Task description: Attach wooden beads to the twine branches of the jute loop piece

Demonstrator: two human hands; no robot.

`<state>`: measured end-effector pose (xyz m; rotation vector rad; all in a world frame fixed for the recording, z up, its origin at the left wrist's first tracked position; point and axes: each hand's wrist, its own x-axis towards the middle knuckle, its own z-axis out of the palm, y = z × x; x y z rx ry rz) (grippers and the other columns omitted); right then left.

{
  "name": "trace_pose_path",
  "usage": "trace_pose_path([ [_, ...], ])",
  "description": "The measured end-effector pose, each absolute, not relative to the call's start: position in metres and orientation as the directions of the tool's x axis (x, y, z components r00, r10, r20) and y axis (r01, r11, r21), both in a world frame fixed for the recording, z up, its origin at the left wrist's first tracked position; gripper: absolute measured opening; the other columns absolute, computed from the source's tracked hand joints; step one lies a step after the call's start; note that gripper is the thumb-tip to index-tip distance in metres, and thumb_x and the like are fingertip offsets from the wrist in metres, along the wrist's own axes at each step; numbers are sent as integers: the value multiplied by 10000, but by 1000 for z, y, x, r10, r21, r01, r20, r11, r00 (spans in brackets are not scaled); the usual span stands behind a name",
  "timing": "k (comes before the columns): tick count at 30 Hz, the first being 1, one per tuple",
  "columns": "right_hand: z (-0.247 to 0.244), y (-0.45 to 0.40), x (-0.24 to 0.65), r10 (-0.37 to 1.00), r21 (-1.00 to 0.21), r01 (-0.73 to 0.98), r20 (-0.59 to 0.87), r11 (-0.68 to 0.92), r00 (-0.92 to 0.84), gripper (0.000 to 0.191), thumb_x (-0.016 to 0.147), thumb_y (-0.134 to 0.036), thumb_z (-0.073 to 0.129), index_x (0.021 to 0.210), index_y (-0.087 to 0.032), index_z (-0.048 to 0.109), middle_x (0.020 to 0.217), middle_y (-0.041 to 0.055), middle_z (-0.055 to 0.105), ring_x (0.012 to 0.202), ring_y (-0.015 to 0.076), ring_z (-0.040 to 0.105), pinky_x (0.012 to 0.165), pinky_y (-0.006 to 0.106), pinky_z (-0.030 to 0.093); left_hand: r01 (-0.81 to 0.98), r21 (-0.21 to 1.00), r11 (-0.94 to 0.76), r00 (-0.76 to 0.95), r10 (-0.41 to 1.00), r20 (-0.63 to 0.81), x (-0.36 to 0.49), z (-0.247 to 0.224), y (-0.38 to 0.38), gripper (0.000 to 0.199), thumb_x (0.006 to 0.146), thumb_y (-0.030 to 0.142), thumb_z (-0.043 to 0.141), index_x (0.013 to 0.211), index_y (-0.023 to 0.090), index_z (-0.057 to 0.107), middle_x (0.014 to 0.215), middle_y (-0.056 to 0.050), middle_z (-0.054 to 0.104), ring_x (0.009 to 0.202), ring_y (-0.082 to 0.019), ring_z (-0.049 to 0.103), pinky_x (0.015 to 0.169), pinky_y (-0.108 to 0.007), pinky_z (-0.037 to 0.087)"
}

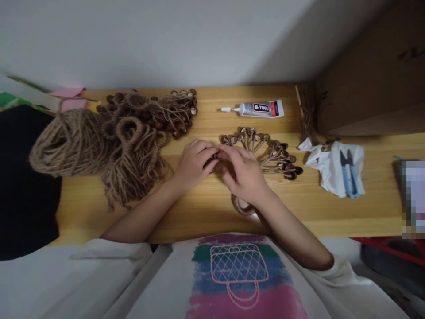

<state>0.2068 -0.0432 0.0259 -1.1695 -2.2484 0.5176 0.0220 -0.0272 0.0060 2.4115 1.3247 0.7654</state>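
Observation:
My left hand and my right hand meet over the middle of the wooden table. The left fingers are pinched on a small dark brown piece, and the right fingertips touch it too. Fanned out beyond and beside my right hand lie several stems with brown caps, partly hidden under that hand. Below my right wrist a rope-wrapped ring shows in part. What lies between my right thumb and fingers is hard to make out.
At left are a twine ball, corded loops with frayed strands and a pile of capped stems. A glue tube lies at the back. Blue snips rest on white plastic. A cardboard box stands back right.

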Motion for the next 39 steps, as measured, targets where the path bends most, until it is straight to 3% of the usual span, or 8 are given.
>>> trace_pose_path([
  [5,29,-43,211,857,-636,579,319,511,-405,470,815,-160,462,1284,-189,470,1134,85,685,1098,253,593,934,438,479,690,499,-524,430,852,299,22,6,-28,168,909,243,556,1020,173,659,951,-65,639,908,-216,568,804,-367,469],
  [11,33,-43,213,893,-659,604,359,448,-270,356,829,-166,471,1180,-199,524,989,55,713,971,239,633,871,410,494,679,514,-524,427,852,304,22,7,-28,174,913,245,560,1024,156,660,942,-69,646,900,-211,566,802,-354,463],
  [21,28,-41,213,859,-650,570,299,502,-415,458,814,-163,471,1270,-189,473,1053,59,711,1039,261,602,899,440,476,690,486,-536,433,844,317,22,5,-27,164,906,242,567,1019,163,655,944,-68,652,900,-215,579,801,-360,472],
  [29,27,-42,211,850,-640,571,291,514,-438,475,825,-164,476,1299,-188,457,1073,55,717,1071,256,601,903,434,485,702,469,-536,441,844,304,22,5,-27,171,898,245,569,1029,174,653,959,-65,651,915,-220,582,801,-365,476],
  [39,27,-44,206,842,-567,627,290,534,-455,471,831,-185,452,1300,-139,467,1118,120,685,1056,272,605,885,442,485,685,479,-549,452,836,312,22,5,-27,192,896,223,547,1039,150,652,972,-81,641,911,-229,559,802,-378,467],
])
